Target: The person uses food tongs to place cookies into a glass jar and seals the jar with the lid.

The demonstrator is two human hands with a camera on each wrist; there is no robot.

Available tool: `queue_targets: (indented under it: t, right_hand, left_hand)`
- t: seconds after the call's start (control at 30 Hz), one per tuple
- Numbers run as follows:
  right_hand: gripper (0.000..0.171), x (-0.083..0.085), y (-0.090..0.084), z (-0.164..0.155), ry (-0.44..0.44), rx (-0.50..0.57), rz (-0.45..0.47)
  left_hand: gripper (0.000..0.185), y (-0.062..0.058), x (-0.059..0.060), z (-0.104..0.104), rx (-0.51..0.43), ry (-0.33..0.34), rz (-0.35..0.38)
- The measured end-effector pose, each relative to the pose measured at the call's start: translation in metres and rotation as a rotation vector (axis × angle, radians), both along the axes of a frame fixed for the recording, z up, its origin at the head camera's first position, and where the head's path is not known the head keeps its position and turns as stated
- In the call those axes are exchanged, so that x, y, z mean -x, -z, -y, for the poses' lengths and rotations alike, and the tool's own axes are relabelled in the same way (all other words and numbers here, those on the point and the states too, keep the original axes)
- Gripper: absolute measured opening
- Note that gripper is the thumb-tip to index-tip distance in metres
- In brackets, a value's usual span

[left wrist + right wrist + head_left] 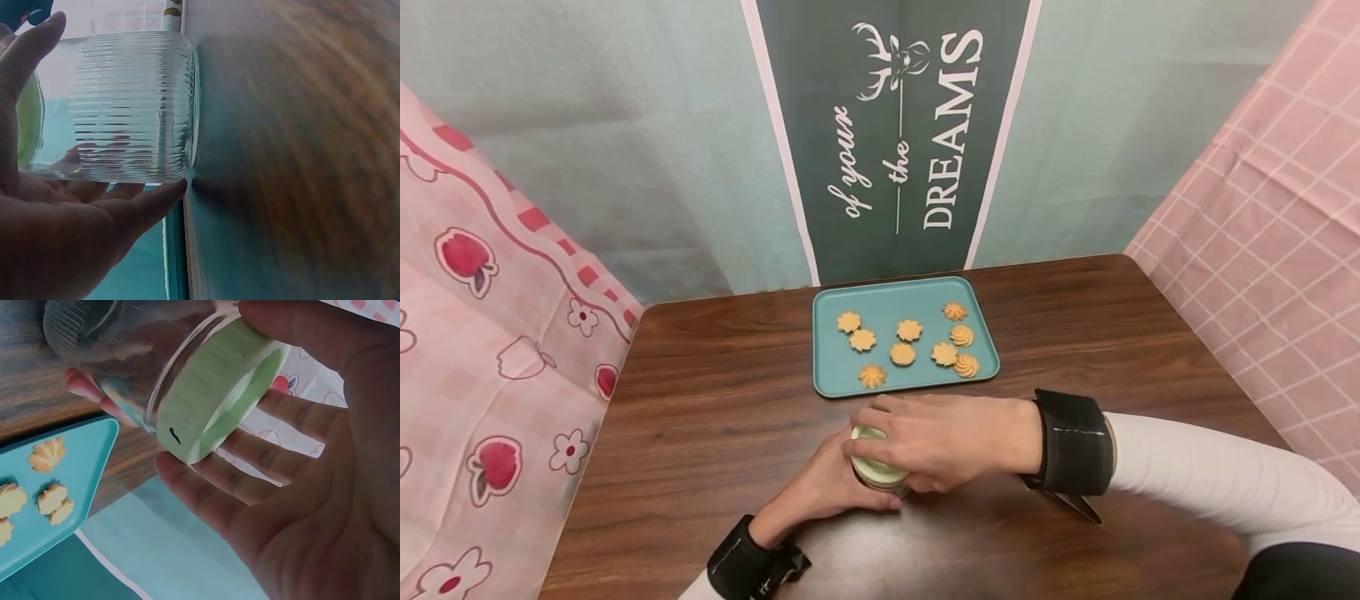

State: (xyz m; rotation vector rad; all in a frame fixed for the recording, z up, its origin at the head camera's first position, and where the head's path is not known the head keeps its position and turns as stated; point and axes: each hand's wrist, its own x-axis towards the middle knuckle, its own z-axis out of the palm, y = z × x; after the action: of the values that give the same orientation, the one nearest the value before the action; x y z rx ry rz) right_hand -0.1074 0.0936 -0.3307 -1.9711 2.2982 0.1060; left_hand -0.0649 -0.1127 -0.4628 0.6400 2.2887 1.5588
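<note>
A clear ribbed jar (131,109) stands upright on the wooden table, and nothing shows inside it. My left hand (826,483) is wrapped round its side, thumb and fingers on opposite faces. On top sits a pale green screw lid (194,394) with a ridged rim and a small dark mark. From above, my right hand (951,437) grips this lid, fingers and thumb spread round its edge. In the head view the two hands hide most of the jar.
Behind the hands lies a blue-green tray (831,292) with several piped cookies (902,354) scattered on it. A thin, shiny pointed object (1081,507) shows partly beneath the right wrist on the wooden table (700,400). Printed curtains (700,150) surround the table's back and sides.
</note>
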Motion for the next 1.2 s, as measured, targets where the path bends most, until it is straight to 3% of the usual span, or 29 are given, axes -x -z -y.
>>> queue_targets:
  t: [0.23,0.63,0.8,0.93,1.2]
  right_hand:
    - [0.06,-0.001,-0.004,-0.002,-0.007,0.011,-0.021]
    - [0.068,-0.001,-0.018,-0.011,0.022,0.046,-0.037]
    - [0.073,0.001,-0.024,-0.018,0.057,0.022,-0.068]
    - [0.076,0.003,-0.028,-0.025,0.095,0.015,-0.096]
    - [0.074,0.006,-0.03,-0.042,0.162,0.042,-0.065]
  left_hand:
    - [0.098,0.001,0.001,-0.001,0.005,-0.002,-0.024]
    - [0.109,-0.001,0.002,0.0,0.03,-0.006,-0.035]
    - [0.105,0.001,0.002,0.0,0.003,-0.011,-0.006]
    - [0.104,0.002,0.002,-0.001,-0.024,-0.015,-0.025]
    - [0.099,0.004,0.002,-0.001,-0.013,-0.025,-0.057]
